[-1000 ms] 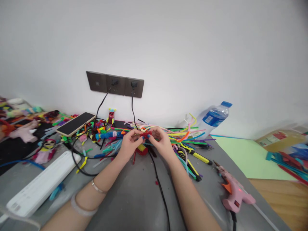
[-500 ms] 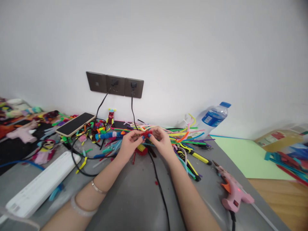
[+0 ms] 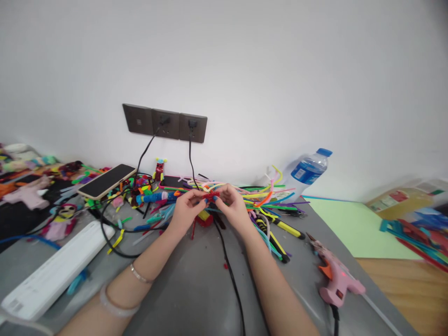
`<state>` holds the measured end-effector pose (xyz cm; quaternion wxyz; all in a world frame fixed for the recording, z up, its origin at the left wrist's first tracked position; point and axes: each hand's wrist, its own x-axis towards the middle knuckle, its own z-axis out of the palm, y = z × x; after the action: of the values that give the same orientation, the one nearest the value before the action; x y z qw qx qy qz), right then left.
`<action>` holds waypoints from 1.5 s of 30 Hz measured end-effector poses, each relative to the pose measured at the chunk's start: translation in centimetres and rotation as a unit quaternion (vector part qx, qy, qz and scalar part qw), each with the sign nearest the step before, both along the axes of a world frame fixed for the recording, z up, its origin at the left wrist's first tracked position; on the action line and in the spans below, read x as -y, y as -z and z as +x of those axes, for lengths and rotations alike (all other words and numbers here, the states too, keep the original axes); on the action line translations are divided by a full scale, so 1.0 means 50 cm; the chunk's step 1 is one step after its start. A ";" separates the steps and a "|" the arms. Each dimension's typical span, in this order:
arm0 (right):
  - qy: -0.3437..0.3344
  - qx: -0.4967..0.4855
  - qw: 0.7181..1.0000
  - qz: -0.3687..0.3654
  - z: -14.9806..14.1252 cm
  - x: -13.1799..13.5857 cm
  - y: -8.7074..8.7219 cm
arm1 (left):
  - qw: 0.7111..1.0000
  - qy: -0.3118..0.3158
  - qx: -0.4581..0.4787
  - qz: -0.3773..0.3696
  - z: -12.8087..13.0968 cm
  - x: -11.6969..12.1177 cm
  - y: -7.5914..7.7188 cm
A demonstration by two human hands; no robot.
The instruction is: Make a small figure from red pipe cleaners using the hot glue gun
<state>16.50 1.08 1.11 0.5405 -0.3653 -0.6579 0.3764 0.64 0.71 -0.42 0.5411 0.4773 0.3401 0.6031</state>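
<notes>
Between my fingertips is a small, red, sparkly pipe-cleaner piece (image 3: 211, 196), pinched from both sides. My left hand (image 3: 188, 208) grips its left end with thumb and fingers, and my right hand (image 3: 232, 206) has the right end. The fingers cover much of the piece, so its exact shape is hard to make out. Just below the hands, a red and yellow item (image 3: 205, 218) lies on the grey table (image 3: 196, 280). Behind and beside my hands spreads a pile of colourful pipe cleaners (image 3: 261, 198).
A pink glue gun (image 3: 338, 277) with a cord lies at the right, near yellow-black cutters (image 3: 289, 229). A tilted water bottle (image 3: 310, 170) stands by the wall. On the left are a white power strip (image 3: 58, 270), a phone (image 3: 107, 181) and a small doll (image 3: 63, 221). A black cable (image 3: 229, 266) crosses the front.
My hands stay together on the red piece, which shifts slightly between the fingertips. The whole view has slid a little, so the surroundings sit slightly further left.
</notes>
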 end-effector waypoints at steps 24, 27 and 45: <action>-0.020 -0.008 1.000 0.009 0.002 0.004 -0.004 | 1.000 0.008 0.013 -0.003 0.000 -0.001 -0.003; -0.028 -0.016 0.999 0.000 0.002 0.003 -0.002 | 1.000 0.003 0.013 -0.003 0.000 -0.001 -0.003; -0.046 -0.047 0.998 -0.021 0.004 0.003 -0.002 | 1.000 0.012 -0.004 -0.003 -0.003 0.001 -0.001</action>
<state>16.68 0.95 1.19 0.5452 -0.3280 -0.6394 0.4316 0.50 0.68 -0.35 0.5483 0.4821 0.3386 0.5935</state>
